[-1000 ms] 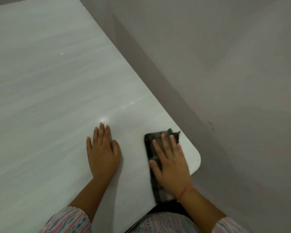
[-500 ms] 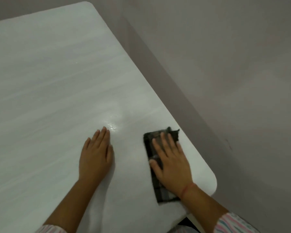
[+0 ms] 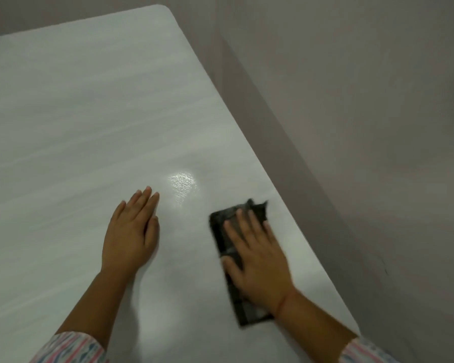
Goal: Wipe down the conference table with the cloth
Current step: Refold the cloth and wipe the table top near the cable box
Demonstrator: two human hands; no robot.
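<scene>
Dark folded cloth (image 3: 224, 233) under flat right hand (image 3: 260, 258); left hand (image 3: 130, 237) flat on table (image 3: 89, 113).

Glossy pale wood-grain table (image 3: 89, 127); dark, matt woven cloth (image 3: 220, 226).

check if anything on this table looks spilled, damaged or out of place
Nothing stands out. The cloth lies flat under the right hand near the right edge of the table, its far corner a bit ragged. The bright patch by the left hand looks like glare, not a spill.
</scene>
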